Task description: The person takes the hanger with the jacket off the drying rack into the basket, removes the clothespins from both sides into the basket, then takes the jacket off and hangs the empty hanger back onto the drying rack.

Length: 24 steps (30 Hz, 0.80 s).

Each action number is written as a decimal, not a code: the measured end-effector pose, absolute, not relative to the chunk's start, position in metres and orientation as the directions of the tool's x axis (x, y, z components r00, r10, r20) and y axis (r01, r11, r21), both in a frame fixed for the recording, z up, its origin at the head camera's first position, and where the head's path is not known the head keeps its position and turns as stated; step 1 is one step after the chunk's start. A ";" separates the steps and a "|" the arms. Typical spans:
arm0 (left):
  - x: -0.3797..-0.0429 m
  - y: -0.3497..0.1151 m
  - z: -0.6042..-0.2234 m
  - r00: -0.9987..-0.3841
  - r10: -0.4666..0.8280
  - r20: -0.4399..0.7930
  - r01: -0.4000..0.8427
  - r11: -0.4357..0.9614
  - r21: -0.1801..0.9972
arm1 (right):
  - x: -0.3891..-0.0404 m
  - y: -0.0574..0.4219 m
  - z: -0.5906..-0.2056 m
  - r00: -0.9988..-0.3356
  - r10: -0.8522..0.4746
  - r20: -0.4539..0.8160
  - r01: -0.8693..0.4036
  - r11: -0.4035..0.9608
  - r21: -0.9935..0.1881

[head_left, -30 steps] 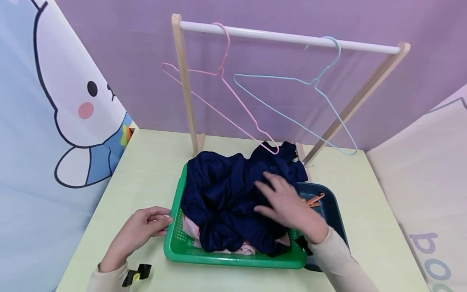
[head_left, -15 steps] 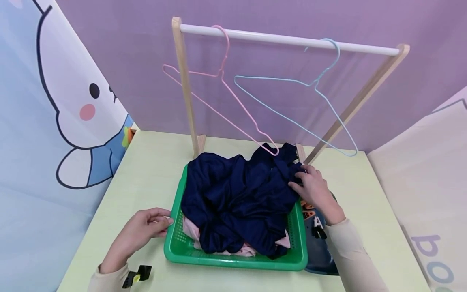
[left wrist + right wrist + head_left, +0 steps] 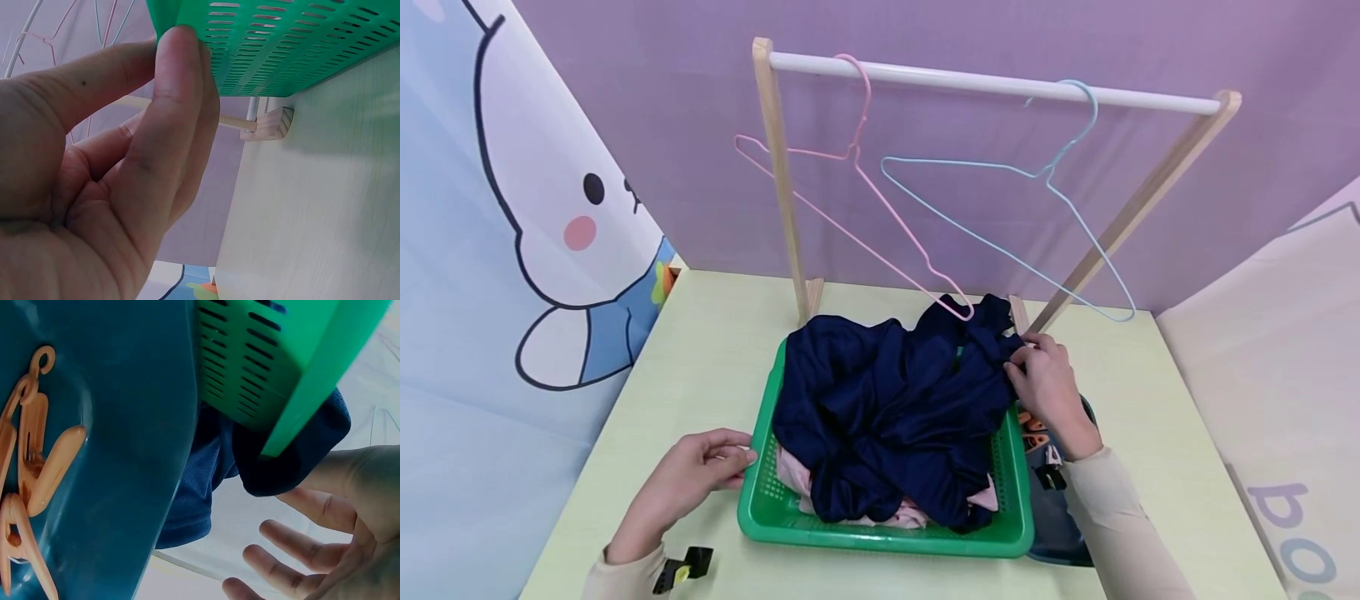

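A rumpled navy garment fills the green basket and hangs over its far right corner. Pale pink cloth shows under it. My left hand pinches the basket's left rim, with thumb and fingers on it in the left wrist view. At the right, my right hand pinches the garment's edge between thumb and index finger. In the right wrist view its other fingers are spread, and the garment hides the tips of the pinching ones.
Behind the basket stands a wooden rack with a white rod, bearing a pink hanger and a light blue hanger. A dark blue tray lies right of the basket, partly under my right forearm, holding several orange clothes pegs.
My right hand has moved right from above the middle of the garment to its right edge and taken hold there. The left hand and basket have stayed put.
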State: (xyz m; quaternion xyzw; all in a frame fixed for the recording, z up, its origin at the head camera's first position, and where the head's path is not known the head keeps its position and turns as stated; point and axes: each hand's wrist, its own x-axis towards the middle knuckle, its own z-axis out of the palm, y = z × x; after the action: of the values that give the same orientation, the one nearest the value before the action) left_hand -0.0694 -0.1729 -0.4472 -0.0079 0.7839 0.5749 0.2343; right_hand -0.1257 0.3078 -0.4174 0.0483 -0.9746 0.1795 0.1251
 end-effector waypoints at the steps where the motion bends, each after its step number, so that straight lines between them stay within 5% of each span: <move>1: -0.069 -0.173 -0.447 -0.890 0.259 -0.376 -0.282 0.337 0.898 | -0.125 0.307 -0.416 -0.962 -0.040 0.269 -0.134 0.930 -0.342; 7: -0.069 -0.173 -0.447 -0.887 0.269 -0.376 -0.284 0.325 0.902 | -0.115 0.295 -0.402 -0.898 -0.087 0.432 -0.250 0.908 -0.337; 15: -0.070 -0.174 -0.448 -0.889 0.267 -0.373 -0.279 0.329 0.902 | -0.091 0.253 -0.365 -0.672 -0.252 0.696 -0.532 0.818 -0.217; 24: -0.069 -0.173 -0.448 -0.892 0.268 -0.365 -0.273 0.326 0.905 | -0.053 0.195 -0.325 -0.445 -0.420 0.791 -0.769 0.632 -0.097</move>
State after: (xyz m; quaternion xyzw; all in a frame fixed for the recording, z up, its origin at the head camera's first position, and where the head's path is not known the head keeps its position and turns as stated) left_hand -0.0694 -0.1734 -0.4478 -0.0017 0.7801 0.5807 0.2329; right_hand -0.0528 0.1953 -0.3252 0.3630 -0.8186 0.2285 0.3819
